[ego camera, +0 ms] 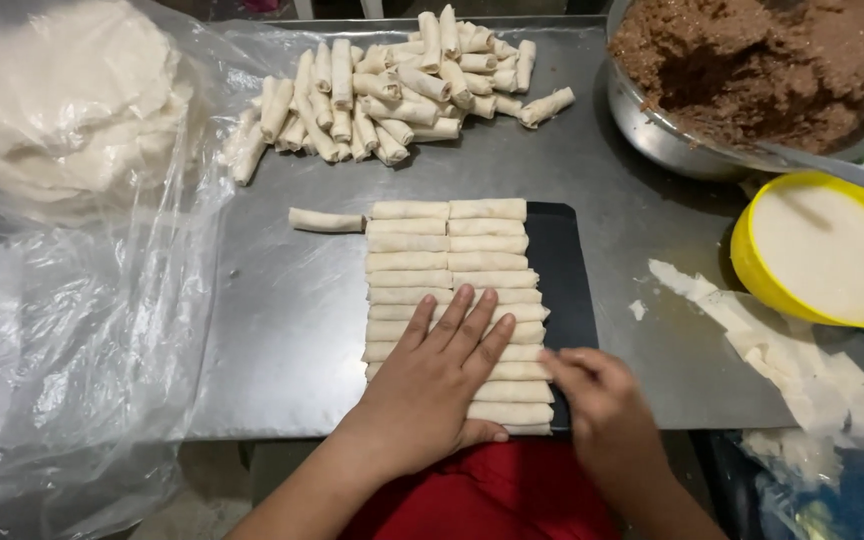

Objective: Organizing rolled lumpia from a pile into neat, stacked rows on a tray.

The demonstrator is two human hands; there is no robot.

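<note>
head view, looking steeply down, close over table [292,330]

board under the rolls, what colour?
Black: the board under the rolls, clearest in the head view.

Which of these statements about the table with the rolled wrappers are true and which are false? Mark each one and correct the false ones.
1. The left hand lies flat on the rows of rolls. True.
2. The rows sit on a white plate. False: they sit on a black board.
3. The metal bowl holds brown filling. True.
4. The yellow bowl is empty. False: it holds white liquid.
5. A loose pile of rolls lies beyond the board. True.
</note>
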